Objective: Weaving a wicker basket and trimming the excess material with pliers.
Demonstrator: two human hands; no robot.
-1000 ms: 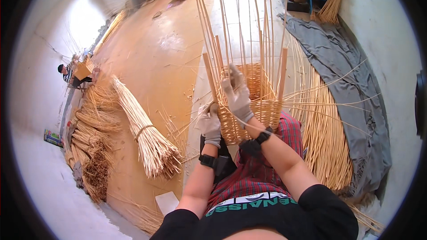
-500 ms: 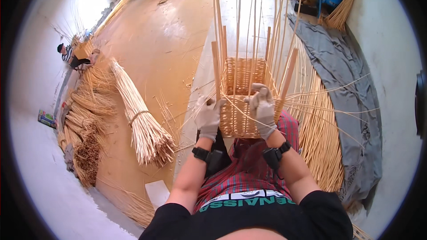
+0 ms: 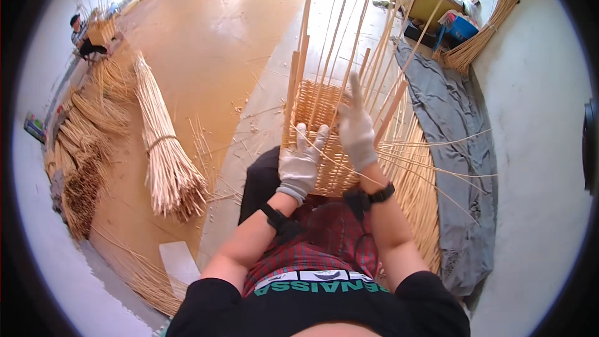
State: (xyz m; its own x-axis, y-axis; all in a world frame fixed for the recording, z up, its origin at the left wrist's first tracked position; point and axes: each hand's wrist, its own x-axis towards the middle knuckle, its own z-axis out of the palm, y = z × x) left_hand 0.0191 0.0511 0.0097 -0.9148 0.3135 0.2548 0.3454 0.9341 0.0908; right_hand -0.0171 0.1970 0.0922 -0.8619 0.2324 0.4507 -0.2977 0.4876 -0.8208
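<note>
A tied rod bundle (image 3: pixel 163 150) lies on the floor (image 3: pixel 218 50); rightward, the left hand (image 3: pixel 299 165), fingers parted, is at the near wall of the unfinished wicker basket (image 3: pixel 337 178); the right hand (image 3: pixel 357 134), index raised, is beside it. Whether either grasps, I cannot tell.

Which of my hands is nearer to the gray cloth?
Right. Your right hand is left of the gray cloth; your left hand is farther left, at the left side of the woven basket.

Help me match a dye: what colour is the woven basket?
The woven basket is light golden tan, seen best in the head view.
</note>
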